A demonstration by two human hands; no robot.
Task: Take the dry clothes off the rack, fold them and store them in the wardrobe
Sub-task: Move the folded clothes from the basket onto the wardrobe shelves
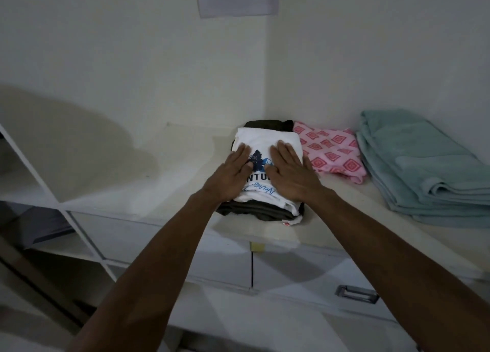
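1. Location: the view looks into a white wardrobe shelf (pixel 132 192), with drawers below it; one drawer handle (pixel 356 294) shows at lower right.
2. Task item: a folded white printed T-shirt (pixel 265 142) lies on top of a folded dark garment (pixel 254 211). The two form a small stack near the shelf's back wall, just left of the corner.
3. Left hand (pixel 232 175): flat, palm down, fingers extended and close together, resting on the left half of the T-shirt. It grips nothing.
4. Right hand (pixel 290 170): likewise flat and palm down on the right half, thumb spread toward the print. It grips nothing.
5. Judgement on the posture: both palms on top suggest pressing the stack down, to flatten it and seat it squarely so that it stays neat.
6. Neighbouring items: a folded pink patterned cloth (pixel 331 152) lies just beside the stack on its right, apparently touching it at the rear. A pile of folded teal towels (pixel 424 166) sits further right, near the pink cloth.
7. Judgement on placement: items stand side by side along the back wall, leaving the left of the shelf free for more.
8. Progress: this stack appears stored; the rack is not in view, so what remains cannot be told.
9. Risk: a white edge with a small red tag (pixel 287 223) protrudes at the stack's front corner and may come loose.
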